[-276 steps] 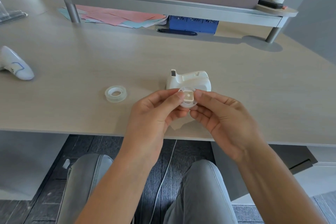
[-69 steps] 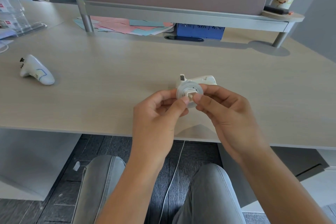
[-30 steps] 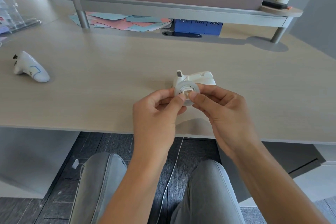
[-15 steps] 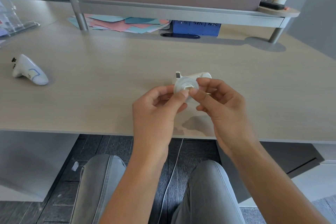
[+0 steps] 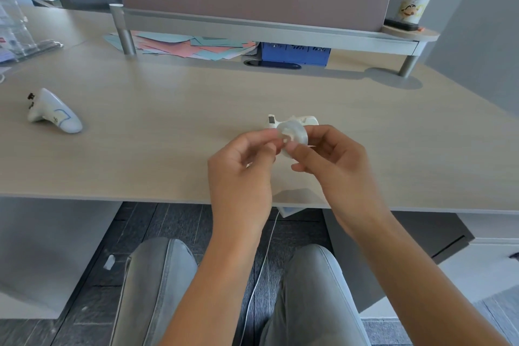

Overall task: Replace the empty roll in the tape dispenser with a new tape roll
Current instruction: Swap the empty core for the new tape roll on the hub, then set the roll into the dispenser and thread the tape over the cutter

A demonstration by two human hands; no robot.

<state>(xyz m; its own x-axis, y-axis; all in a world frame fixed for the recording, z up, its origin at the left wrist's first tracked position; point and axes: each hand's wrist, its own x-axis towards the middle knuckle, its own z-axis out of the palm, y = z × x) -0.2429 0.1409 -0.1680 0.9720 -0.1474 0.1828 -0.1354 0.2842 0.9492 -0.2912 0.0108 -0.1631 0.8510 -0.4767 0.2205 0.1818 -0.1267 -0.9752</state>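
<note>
I hold a clear tape roll (image 5: 293, 135) with a white hub in its centre just above the desk, in front of the white tape dispenser (image 5: 307, 121). My right hand (image 5: 334, 160) grips the roll from the right, thumb on its face. My left hand (image 5: 241, 168) pinches at the roll's left edge with thumb and forefinger; what exactly they pinch is blurred. The dispenser stands on the desk behind the roll, mostly hidden, with its cutter end (image 5: 271, 120) showing to the left.
A white handheld controller (image 5: 54, 112) lies at the left of the desk (image 5: 168, 126). At the back, a raised shelf (image 5: 266, 28) covers coloured papers (image 5: 191, 46) and a blue box (image 5: 295, 53). A yellow-lidded canister (image 5: 418, 1) stands on its right end.
The roll that lay on the desk earlier is now in my hands with the hub in it. In the last second the roll has turned and my left fingers shifted to its left edge.
</note>
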